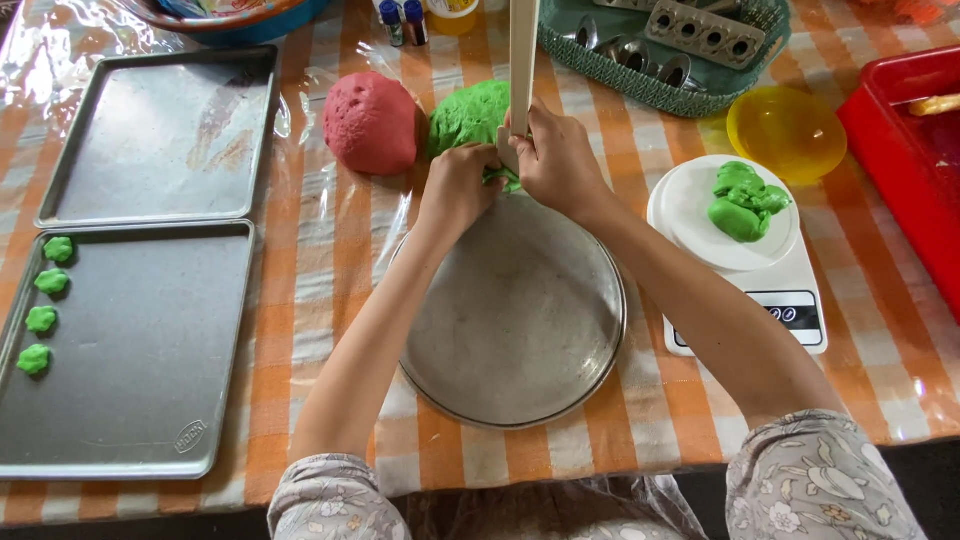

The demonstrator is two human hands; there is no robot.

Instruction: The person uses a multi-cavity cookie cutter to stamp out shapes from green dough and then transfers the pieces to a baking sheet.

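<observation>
My right hand (pixel 555 155) grips a tall cream-coloured press tool (pixel 522 55) that stands upright at the far rim of a round metal pan (pixel 520 320). My left hand (pixel 458 185) pinches a bit of green dough (pixel 503 180) at the tool's lower end. Just behind the hands lie a big green dough ball (pixel 468 115) and a red dough ball (pixel 370 122). Several small green shaped pieces (pixel 45 305) sit along the left edge of the near baking tray (pixel 140 370).
A second baking tray (pixel 165 135) lies behind the first. A white kitchen scale (pixel 745 260) with green dough lumps (pixel 742 203) stands to the right, by a yellow bowl (pixel 787 132), a red tray (pixel 905 150) and a green basket of metal moulds (pixel 665 45).
</observation>
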